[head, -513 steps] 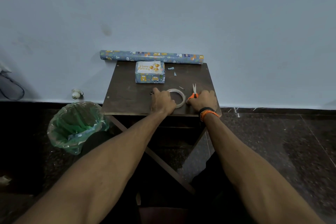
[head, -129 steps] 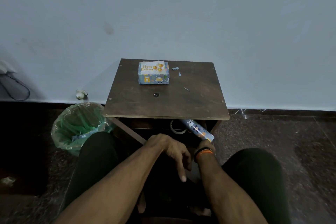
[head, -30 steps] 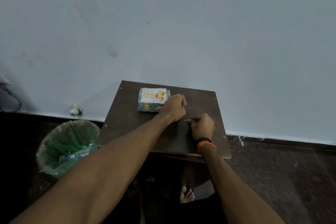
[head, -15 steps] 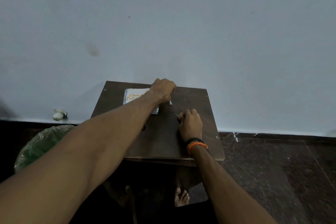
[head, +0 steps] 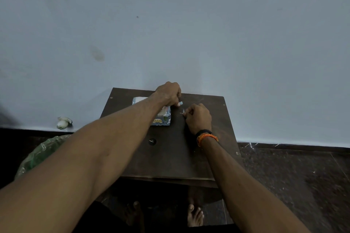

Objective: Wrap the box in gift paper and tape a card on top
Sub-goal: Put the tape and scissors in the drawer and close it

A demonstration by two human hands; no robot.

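Note:
The wrapped box [head: 162, 119], in blue patterned gift paper with a white card [head: 139, 99] on top, stands at the back left of the dark wooden table [head: 170, 157]. My left arm crosses over it and hides most of the card. My left hand [head: 168, 93] is behind the box, fingers curled, pinching a small blue paper scrap [head: 180, 103]. My right hand [head: 198, 117] rests on the table right of the box, its fingertips pinching a thin pale sliver [head: 182, 112].
A green-lined waste bin [head: 37, 155] stands on the floor left of the table. A small white object [head: 64, 122] lies at the wall's foot. The table backs onto a pale wall. My bare feet [head: 195, 215] show under the front edge.
Since 17 seconds ago the paper roll, tape and scissors have left the tabletop. In the last second both hands moved to the scraps right of the box and pinched them.

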